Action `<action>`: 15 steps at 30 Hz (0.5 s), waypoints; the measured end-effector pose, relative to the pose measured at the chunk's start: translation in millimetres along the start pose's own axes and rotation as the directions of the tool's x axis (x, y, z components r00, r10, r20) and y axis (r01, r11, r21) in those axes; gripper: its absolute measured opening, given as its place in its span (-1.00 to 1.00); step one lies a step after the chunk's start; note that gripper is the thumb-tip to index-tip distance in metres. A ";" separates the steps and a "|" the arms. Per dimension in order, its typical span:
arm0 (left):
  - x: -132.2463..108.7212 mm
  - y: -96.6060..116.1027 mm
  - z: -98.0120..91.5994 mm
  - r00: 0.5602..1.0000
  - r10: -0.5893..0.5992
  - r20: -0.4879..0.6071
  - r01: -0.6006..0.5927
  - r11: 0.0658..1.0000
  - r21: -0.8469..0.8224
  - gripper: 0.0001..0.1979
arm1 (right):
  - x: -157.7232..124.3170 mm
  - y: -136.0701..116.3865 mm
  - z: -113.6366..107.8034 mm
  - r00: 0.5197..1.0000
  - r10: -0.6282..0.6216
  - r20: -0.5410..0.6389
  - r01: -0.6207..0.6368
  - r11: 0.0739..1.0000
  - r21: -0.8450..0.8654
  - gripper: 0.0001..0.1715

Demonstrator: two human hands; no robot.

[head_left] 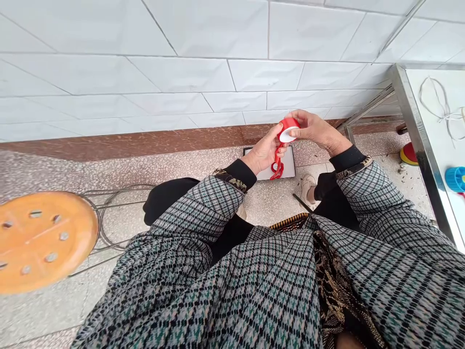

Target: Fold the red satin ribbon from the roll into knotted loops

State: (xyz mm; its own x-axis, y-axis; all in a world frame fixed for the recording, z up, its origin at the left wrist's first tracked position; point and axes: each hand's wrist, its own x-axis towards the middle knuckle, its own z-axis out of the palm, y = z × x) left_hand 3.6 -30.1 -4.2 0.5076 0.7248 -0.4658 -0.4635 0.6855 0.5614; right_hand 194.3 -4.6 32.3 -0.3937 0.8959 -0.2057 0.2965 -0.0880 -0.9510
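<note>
I am seated, both arms in checked sleeves stretched out over my knees. My right hand (315, 131) grips a small red cap-like part with a white face (287, 132), fingers curled over its top. My left hand (264, 152) pinches the same piece from below, where a red strap with loops (278, 165) hangs down from it. The two hands meet above a flat white tray (290, 167) lying on the floor near the wall.
An orange round stool (39, 240) with a wire frame stands at the left. A steel-edged white table (432, 145) is at the right, bearing white strings (441, 104) and a blue part (456, 178). A red-and-yellow object (409, 154) lies under it.
</note>
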 end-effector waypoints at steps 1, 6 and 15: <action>-0.6 0.8 0.7 1.000 0.007 -0.007 -0.007 1.000 -0.014 -0.56 | -1.3 -1.0 0.6 1.000 0.000 -0.005 0.000 1.000 0.020 -0.28; -1.3 1.1 2.8 1.000 0.027 0.010 -0.026 0.998 -0.062 -0.55 | -3.3 -3.3 7.9 0.999 0.000 -0.043 0.007 0.986 0.164 -0.13; -2.0 -2.0 2.4 1.000 0.020 0.022 -0.017 0.992 -0.121 -0.55 | 4.5 11.8 7.0 0.982 -0.145 -0.119 0.163 0.974 0.158 -0.30</action>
State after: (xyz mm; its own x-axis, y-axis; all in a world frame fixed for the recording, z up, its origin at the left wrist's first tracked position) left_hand 5.3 -33.2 -2.8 0.5142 0.7368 -0.4391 -0.5571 0.6761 0.4822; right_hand 190.0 -4.6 18.5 -0.3265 0.9445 -0.0367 0.0875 -0.0084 -0.9961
